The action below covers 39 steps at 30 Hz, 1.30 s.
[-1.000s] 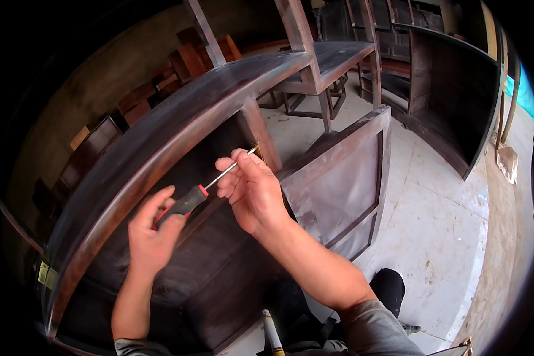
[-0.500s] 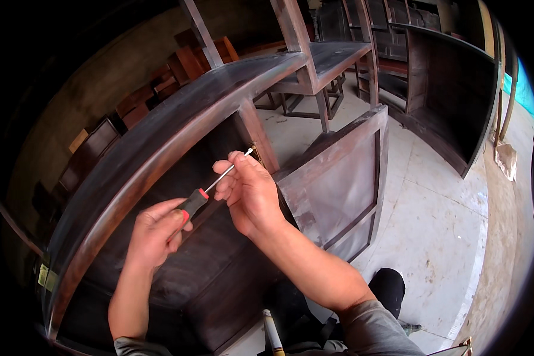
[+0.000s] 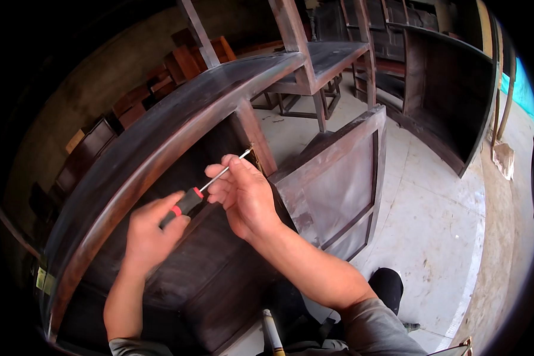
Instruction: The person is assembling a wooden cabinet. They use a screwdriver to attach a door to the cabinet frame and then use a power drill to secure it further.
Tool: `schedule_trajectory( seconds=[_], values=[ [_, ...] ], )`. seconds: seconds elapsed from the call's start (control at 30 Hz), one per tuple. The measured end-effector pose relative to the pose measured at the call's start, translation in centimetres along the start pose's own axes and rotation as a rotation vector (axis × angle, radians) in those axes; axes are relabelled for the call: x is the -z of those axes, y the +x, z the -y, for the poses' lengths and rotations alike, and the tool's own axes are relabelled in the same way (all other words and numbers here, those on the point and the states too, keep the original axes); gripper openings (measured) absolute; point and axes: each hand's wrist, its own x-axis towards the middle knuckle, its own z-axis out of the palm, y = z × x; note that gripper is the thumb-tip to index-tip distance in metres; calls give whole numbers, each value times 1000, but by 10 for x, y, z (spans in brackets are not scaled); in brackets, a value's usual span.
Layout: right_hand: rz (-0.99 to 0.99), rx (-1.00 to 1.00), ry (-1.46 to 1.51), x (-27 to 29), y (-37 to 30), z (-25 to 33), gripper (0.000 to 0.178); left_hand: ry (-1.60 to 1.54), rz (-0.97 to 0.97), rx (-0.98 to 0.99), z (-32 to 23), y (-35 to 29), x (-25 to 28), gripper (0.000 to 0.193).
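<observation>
A screwdriver with a black and red handle slants up to the right across a dark wooden cabinet. My left hand is closed loosely round its handle, fingers slightly blurred. Farther up, my right hand pinches the thin metal shaft close to its tip between thumb and forefinger, the other fingers curled. That tip meets a brass-coloured hinge on the cabinet's upright post. Whether a screw sits at the tip is too small to tell. A framed door panel stands swung out just right of my right hand.
Wooden posts rise from the cabinet at the back. Another dark cabinet stands at the far right on the pale floor. Reddish wooden pieces are stacked along the far left. A cigarette shows at the lower edge.
My left hand has shifted slightly and turned on the screwdriver's handle, its fingers now straighter. My right hand keeps its pinch at the shaft with only a slight shift left.
</observation>
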Motion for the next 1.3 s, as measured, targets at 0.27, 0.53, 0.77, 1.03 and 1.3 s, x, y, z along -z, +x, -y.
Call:
schedule_trajectory(
  seconds=[0.27, 0.53, 0.77, 1.03, 1.3],
  values=[
    [37, 53, -12, 4, 6, 0, 19, -1117, 30, 869, -2, -3, 0, 41],
    [49, 67, 16, 4, 6, -2, 20, 161, -109, -154, -1, 5, -2, 40],
    [64, 64, 14, 7, 7, 0, 20, -1236, 221, 995, -6, 10, 14, 37],
    [32, 48, 23, 4, 7, -4, 18, 188, -77, -91, -5, 6, 0, 48],
    [43, 41, 16, 4, 4, 1, 19, -1130, 400, 993, 4, 21, 19, 32]
  ],
)
